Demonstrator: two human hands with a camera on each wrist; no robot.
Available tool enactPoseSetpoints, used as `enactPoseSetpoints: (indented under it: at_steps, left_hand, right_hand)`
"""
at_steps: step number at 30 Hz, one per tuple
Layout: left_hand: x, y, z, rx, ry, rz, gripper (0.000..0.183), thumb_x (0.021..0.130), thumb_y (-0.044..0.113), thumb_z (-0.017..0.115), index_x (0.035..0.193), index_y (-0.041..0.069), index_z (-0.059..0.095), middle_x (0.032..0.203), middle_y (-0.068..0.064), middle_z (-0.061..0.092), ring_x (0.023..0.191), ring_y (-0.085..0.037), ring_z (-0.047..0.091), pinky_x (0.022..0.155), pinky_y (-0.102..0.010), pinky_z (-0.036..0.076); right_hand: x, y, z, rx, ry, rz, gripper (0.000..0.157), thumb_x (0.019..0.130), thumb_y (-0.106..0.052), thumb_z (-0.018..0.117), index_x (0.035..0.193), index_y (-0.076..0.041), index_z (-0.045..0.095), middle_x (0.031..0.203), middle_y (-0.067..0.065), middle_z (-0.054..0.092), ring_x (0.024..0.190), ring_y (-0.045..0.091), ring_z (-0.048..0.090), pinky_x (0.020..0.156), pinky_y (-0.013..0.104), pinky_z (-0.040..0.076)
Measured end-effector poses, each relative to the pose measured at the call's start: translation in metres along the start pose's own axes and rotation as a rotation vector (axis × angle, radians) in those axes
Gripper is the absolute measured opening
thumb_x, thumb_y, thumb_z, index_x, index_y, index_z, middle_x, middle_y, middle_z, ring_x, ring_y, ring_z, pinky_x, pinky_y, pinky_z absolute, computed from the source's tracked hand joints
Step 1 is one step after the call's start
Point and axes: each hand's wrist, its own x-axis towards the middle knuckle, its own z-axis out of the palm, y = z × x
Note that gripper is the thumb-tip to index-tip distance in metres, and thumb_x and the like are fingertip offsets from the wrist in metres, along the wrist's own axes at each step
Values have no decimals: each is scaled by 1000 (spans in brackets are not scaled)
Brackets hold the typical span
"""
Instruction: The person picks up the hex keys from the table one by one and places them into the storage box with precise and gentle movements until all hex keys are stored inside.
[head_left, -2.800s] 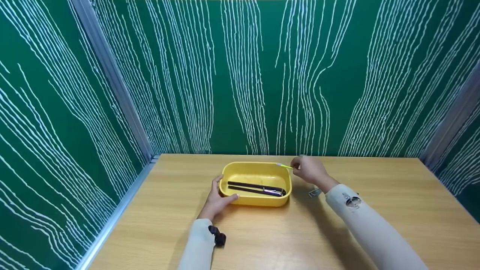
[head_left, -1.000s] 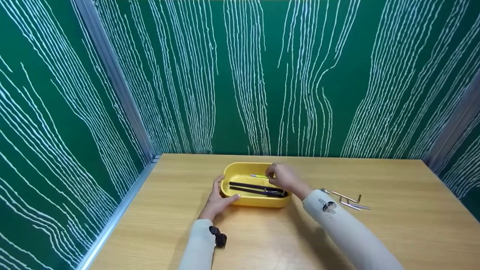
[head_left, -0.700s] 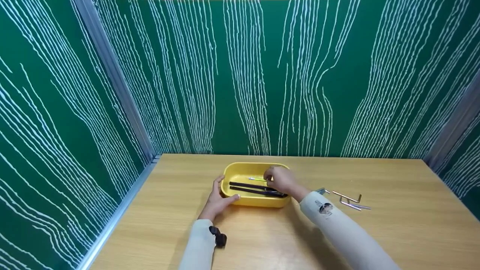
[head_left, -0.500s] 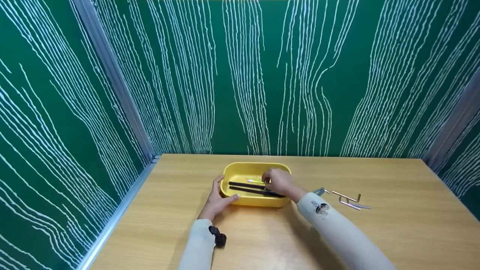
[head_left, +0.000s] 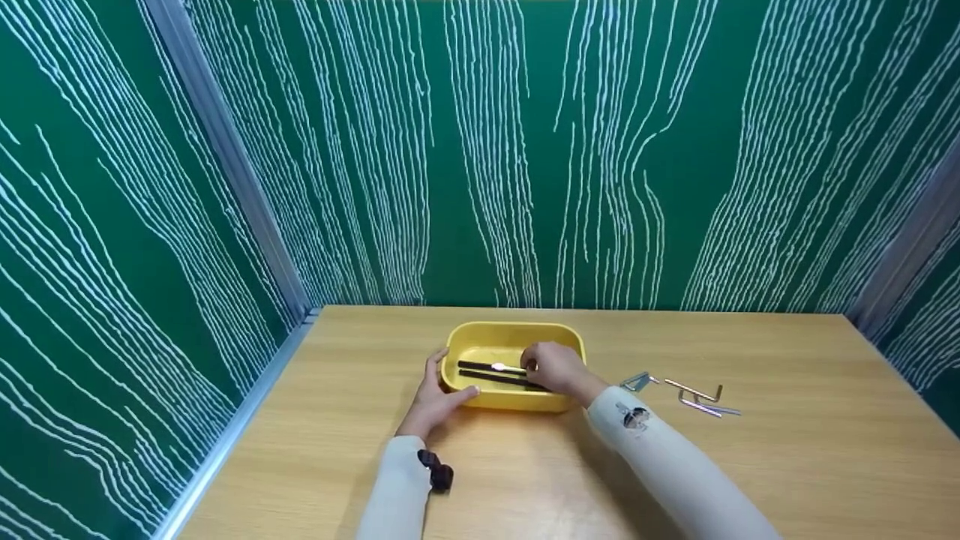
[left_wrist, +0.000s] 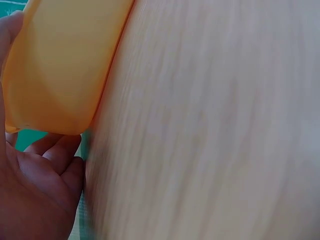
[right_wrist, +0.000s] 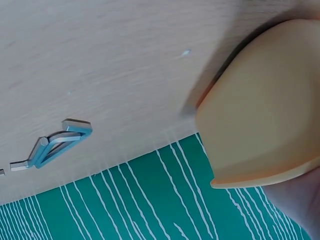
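Observation:
My left hand (head_left: 435, 401) grips the left end of a yellow plastic box (head_left: 517, 403), thumb over its front rim. Below the box's corner, its curled fingers (left_wrist: 65, 152) show in the left wrist view. Over the box's right half is my right hand (head_left: 555, 367), pinching a slim yellow-green stick with a pale tip (head_left: 498, 367). The tip points left and overlaps the rear of two long black sticks (head_left: 491, 376) on the box floor. My right hand hides their right ends. In the right wrist view the box wall (right_wrist: 265, 110) hides most of that hand.
Right of the box on the wooden table (head_left: 517, 472) lie several L-shaped hex keys (head_left: 694, 391), a teal group (head_left: 636, 382) nearest the box. Green walls with white lines (head_left: 480, 150) stand behind and at the sides.
My right hand has carried the yellow-green stick from beyond the box's right rim leftward into the box, then toward me over the black sticks. My left hand has kept its grip on the box.

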Motion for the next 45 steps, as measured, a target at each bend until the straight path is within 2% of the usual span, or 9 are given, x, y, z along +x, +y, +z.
enactPoseSetpoints:
  at_steps: [15, 22, 27, 32, 37, 45]
  left_hand:
    - [-1, 1, 0, -2, 15, -9, 99, 54, 51, 76, 133, 38, 17, 139, -9, 32, 126, -22, 31, 104, -45, 20]
    - [1, 1, 1, -70, -4, 24, 98, 58, 40, 78, 135, 30, 18, 132, -10, 42, 120, -21, 39, 102, -40, 25]
    - [1, 1, 0, -58, -5, 1, 95, 59, 42, 77, 133, 36, 18, 137, -8, 36, 124, -21, 35, 104, -41, 21]
    - [1, 0, 0, -46, -6, 8, 95, 59, 43, 77, 133, 36, 17, 138, -8, 35, 125, -21, 34, 104, -42, 20]
    - [1, -1, 0, -39, -4, -24, 96, 57, 46, 76, 132, 39, 17, 139, -5, 33, 125, -19, 32, 104, -42, 20]
    - [1, -1, 1, -50, -1, -35, 94, 59, 43, 77, 132, 41, 18, 138, -6, 34, 124, -20, 33, 104, -43, 21]
  right_hand:
    - [2, 1, 1, 9, -28, 53, 8, 75, -15, 62, 82, -15, 66, 76, -7, 57, 70, 12, 49, 68, 29, 43]
    - [2, 2, 3, 9, -52, 94, 6, 73, -14, 62, 76, -17, 65, 70, -7, 55, 67, 12, 49, 63, 27, 41]
    - [3, 2, 4, 36, -89, 125, 5, 73, -14, 64, 76, -18, 65, 71, -6, 56, 68, 13, 50, 64, 27, 41]
    - [4, 3, 6, 23, -92, 121, 7, 71, -11, 63, 72, -18, 64, 69, -6, 56, 66, 13, 50, 61, 27, 40]
    - [3, 3, 6, 29, -122, 153, 6, 72, -13, 64, 72, -19, 64, 69, -6, 56, 66, 14, 50, 62, 28, 41]
    - [3, 1, 6, 60, -162, 193, 7, 73, -13, 65, 71, -20, 64, 70, -5, 57, 67, 15, 51, 63, 28, 41]
